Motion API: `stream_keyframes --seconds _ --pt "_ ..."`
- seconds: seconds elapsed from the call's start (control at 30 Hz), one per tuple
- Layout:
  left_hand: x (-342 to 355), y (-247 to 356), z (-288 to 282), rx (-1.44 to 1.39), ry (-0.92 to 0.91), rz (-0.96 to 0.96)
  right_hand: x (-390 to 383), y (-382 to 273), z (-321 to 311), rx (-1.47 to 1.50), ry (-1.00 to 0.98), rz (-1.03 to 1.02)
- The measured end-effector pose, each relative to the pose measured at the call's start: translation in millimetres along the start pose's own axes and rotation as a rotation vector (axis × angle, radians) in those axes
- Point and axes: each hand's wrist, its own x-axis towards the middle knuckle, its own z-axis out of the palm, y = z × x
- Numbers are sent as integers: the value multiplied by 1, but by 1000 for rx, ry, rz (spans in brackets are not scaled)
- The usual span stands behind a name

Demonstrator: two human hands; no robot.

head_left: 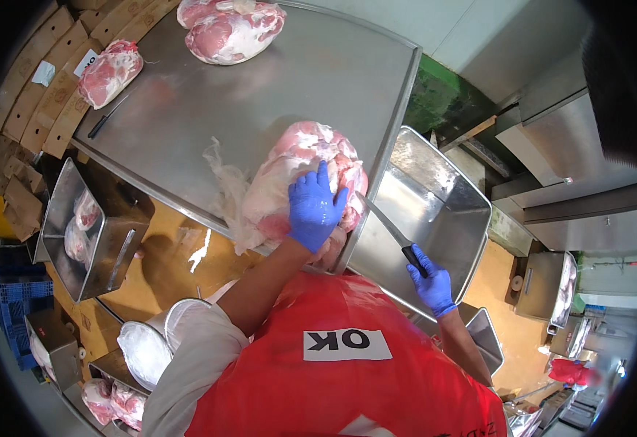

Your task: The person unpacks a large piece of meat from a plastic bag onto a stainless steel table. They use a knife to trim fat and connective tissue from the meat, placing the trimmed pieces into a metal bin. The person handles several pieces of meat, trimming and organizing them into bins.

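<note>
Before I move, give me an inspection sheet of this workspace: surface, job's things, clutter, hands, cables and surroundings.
Surface: steel table with faint reddish patches.
Job's things: large meat piece near the right edge; long knife, tip at its right side, contact unclear.
Clutter: crumpled clear film along its left; second knife beside a smaller meat piece, far left.
Hands: left hand gloved, spread on the large meat piece; right hand gloved, closed on the long knife.
Cables: nothing seen.
Surroundings: metal tub beside the table's right edge; cardboard boxes at left; person in red, distant right.
</note>
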Motion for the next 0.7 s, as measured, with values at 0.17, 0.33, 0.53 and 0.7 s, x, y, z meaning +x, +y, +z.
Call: stream_keyframes --seconds 0.17,0.33,0.53,0.7 --pt "7 -12 13 -174 203 12 -1 -27 -33 87 186 -73" --pt "8 -21 8 -200 181 64 41 -93 -84 -305 90 -281" --pt "6 -26 6 -312 209 120 93 -141 -126 -634 -115 -412" --pt "-3 -29 12 -178 302 146 127 -206 -144 -804 -297 -484"
